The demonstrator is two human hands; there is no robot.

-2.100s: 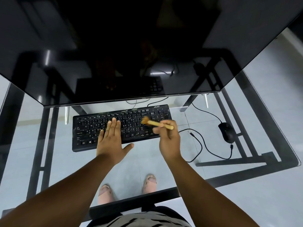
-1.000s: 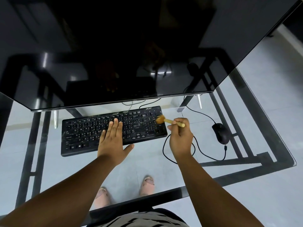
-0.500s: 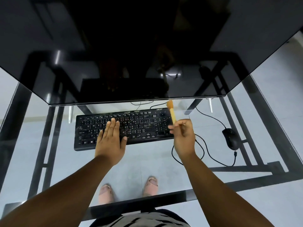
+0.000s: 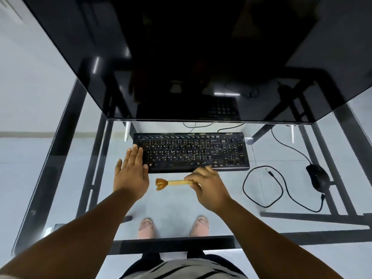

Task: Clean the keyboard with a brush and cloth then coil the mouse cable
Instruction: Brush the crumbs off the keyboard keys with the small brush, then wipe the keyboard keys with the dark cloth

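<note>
At frame centre, the black keyboard (image 4: 191, 152) lies on the glass table (image 4: 171, 208). The left hand (image 4: 130, 174) is spread flat, fingertips over the keyboard's left end. The right hand (image 4: 207, 188) pinches the handle of a small brush (image 4: 171, 183), bristles pointing left, just below the keyboard's front edge. At right, the mouse (image 4: 318, 177) sits beside its loosely looped cable (image 4: 261, 186).

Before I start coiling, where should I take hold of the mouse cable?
Probably at the loose plug end of the mouse cable, coming from above with the right hand once the brush is down. That end lies free on the glass inside the loop, apart from the mouse.
</note>
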